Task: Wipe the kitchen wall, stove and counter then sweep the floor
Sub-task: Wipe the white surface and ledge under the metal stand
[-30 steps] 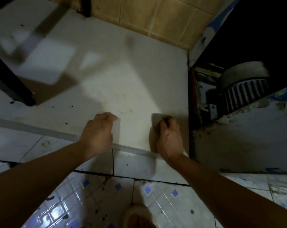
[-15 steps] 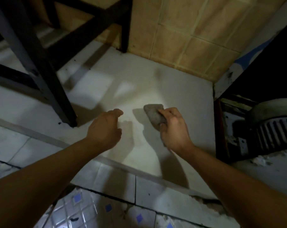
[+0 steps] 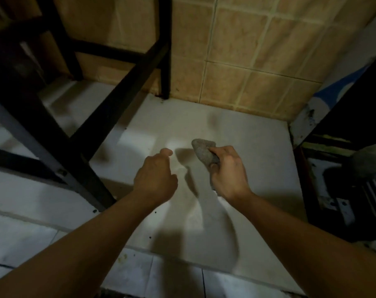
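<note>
Dim light falls on a white counter (image 3: 236, 190) backed by a tan tiled wall (image 3: 258, 50). One grey cloth (image 3: 203, 151) is gripped by the curled fingers (image 3: 220, 150) and thumb of the right hand (image 3: 228, 175), its free end sticking out toward the wall; whether the cloth touches the counter cannot be told, since a shadow lies just beneath it. The fingers of the left hand (image 3: 154, 177) are loosely curled with nothing seen in them, the thumb pointed toward the cloth, and a narrow gap is left between the two hands. Two bare forearms are seen reaching in from the lower edge. On the left, one black metal frame (image 3: 53, 147) is stood on the counter; four of its legs can be counted, joined by cross bars. A few dark specks are scattered near the counter's front edge. At the far right, one round ribbed object (image 3: 374, 190), possibly a fan or burner, is partly made out in the dark.
</note>
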Motion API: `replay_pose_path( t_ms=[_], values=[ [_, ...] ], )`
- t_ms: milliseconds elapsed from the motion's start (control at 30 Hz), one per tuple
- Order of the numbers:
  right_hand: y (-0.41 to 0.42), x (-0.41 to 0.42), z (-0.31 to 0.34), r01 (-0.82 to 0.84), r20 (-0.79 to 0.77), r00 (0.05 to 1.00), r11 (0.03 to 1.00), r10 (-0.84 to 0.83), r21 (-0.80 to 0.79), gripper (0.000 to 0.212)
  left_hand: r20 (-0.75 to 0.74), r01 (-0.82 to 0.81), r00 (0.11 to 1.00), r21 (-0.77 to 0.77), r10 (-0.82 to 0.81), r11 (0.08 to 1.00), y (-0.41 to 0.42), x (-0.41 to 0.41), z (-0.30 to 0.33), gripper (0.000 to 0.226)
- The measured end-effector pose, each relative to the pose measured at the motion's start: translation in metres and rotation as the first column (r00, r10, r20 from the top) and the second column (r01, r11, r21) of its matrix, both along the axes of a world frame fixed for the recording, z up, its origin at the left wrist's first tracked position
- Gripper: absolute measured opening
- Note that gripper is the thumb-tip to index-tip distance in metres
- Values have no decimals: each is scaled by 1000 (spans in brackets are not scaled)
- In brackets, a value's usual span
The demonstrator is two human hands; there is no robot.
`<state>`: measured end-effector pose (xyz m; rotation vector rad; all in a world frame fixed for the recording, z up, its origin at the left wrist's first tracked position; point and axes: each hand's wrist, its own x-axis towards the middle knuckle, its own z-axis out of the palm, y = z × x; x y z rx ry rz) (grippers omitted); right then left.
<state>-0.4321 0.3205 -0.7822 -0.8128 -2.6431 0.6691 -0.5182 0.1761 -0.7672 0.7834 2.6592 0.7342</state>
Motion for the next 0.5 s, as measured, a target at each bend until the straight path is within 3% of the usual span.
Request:
replay_pose_path(
  t_ms=[367,500],
  values=[
    [-20,25,67,269,256,943,940,-213,-209,54,128,75,990,-117,-60,990,24,6,89,58],
    [-23,32,112,339,261,926,907,-274,-249,51,131,51,991,-118,-36,992,27,13,135,60]
  ],
)
